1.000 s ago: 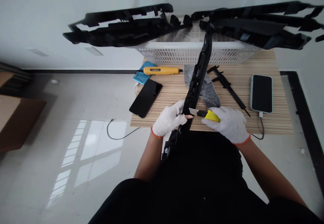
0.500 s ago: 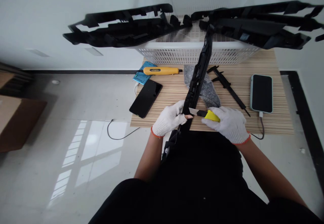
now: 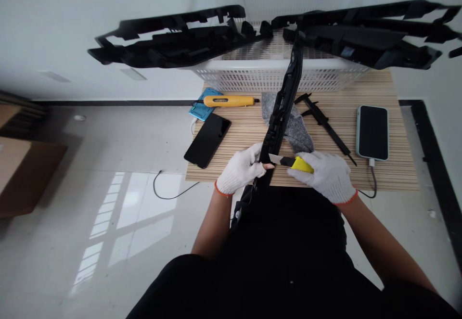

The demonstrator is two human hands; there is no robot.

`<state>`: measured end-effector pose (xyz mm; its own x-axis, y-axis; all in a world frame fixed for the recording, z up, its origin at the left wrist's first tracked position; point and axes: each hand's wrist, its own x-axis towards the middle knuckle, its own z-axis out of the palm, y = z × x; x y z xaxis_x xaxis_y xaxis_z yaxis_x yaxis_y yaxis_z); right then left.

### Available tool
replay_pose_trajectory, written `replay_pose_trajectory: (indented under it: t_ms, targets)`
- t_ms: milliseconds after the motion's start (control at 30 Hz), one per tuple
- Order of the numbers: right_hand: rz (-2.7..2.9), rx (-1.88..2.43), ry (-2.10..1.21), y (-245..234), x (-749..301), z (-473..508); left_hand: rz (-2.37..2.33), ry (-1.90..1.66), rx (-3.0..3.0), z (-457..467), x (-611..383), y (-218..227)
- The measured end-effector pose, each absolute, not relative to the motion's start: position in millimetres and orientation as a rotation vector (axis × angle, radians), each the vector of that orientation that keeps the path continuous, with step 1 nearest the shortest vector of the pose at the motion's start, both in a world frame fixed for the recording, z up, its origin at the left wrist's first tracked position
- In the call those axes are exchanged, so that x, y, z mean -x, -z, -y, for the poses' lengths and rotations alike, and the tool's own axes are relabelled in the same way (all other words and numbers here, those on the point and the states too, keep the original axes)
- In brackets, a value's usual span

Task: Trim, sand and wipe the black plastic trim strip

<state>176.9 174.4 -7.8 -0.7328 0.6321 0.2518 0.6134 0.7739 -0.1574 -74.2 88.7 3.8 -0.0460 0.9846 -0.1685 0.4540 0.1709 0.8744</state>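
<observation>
A long black plastic strip [image 3: 283, 102] runs from my lap up over the slatted wooden table [image 3: 378, 174] toward the white basket. My left hand [image 3: 241, 169], in a white knit glove, is closed around the strip near the table's front edge. My right hand [image 3: 327, 174], also gloved, grips a yellow-handled utility knife [image 3: 292, 163]. Its blade tip rests against the strip right beside my left fingers. A grey cloth [image 3: 298, 129] lies under the strip.
A white perforated basket [image 3: 274, 71] at the back carries long black plastic parts [image 3: 173, 40] sticking out both sides. On the table lie a black phone [image 3: 208, 139], a yellow tool [image 3: 225, 100], a black caliper [image 3: 325, 124] and a charging phone [image 3: 373, 132]. A cable [image 3: 169, 194] hangs left.
</observation>
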Motion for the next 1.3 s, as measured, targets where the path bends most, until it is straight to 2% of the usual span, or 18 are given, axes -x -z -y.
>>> replay_pose_trajectory:
  t_ms: [267, 1300]
  targets:
    - [2.764, 1.053, -0.234, -4.8, -175.9, -178.8, -1.601, -0.813, -1.416, -88.6, 75.3, -3.8]
    - [2.627, 0.988, -0.009, 6.8, -172.4, -169.9, -1.599, -0.846, -1.333, -90.3, 72.9, -6.8]
